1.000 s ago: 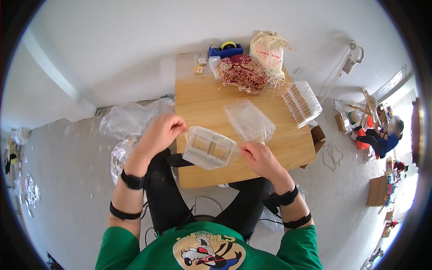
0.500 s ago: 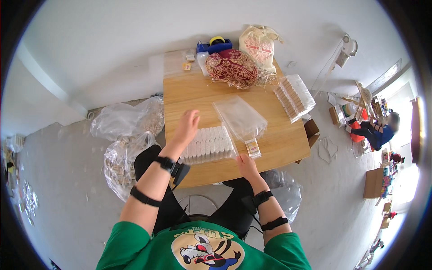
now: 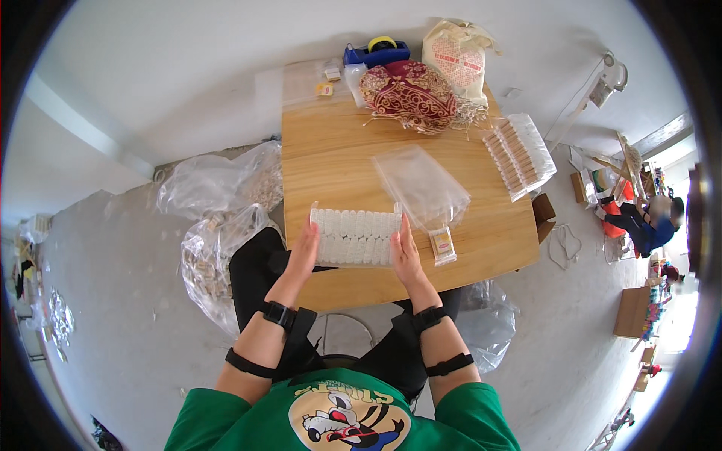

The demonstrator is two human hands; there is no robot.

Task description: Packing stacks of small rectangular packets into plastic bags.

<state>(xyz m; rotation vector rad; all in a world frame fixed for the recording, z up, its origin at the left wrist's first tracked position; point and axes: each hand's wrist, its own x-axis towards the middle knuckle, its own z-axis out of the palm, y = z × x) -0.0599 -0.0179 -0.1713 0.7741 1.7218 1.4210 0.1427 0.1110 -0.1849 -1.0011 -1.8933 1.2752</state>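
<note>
Between my two hands is a clear plastic pack of small white bundles (image 3: 355, 239), set side by side in two rows. My left hand (image 3: 304, 248) presses against its left end with the fingers pointing away from me. At the other end my right hand (image 3: 407, 249) grips the pack in the same way. The pack is at the near part of the wooden table (image 3: 331, 161); whether it touches the tabletop I cannot tell. Just beyond my right hand lie flat clear plastic bags (image 3: 423, 184). A small yellow-and-white packet (image 3: 442, 245) rests beside that hand.
Toward the table's right edge stands another pack of bundles (image 3: 520, 156). Along the back are a blue tape dispenser (image 3: 376, 52), a patterned red cloth (image 3: 408, 92) and a cream drawstring bag (image 3: 456, 60). Filled clear sacks (image 3: 214, 259) stand left on the floor. A person (image 3: 647, 222) sits far right.
My left hand has come down from above the pack to its left end. My right hand has moved up along the right end. Both now hold the pack, which is turned straighter.
</note>
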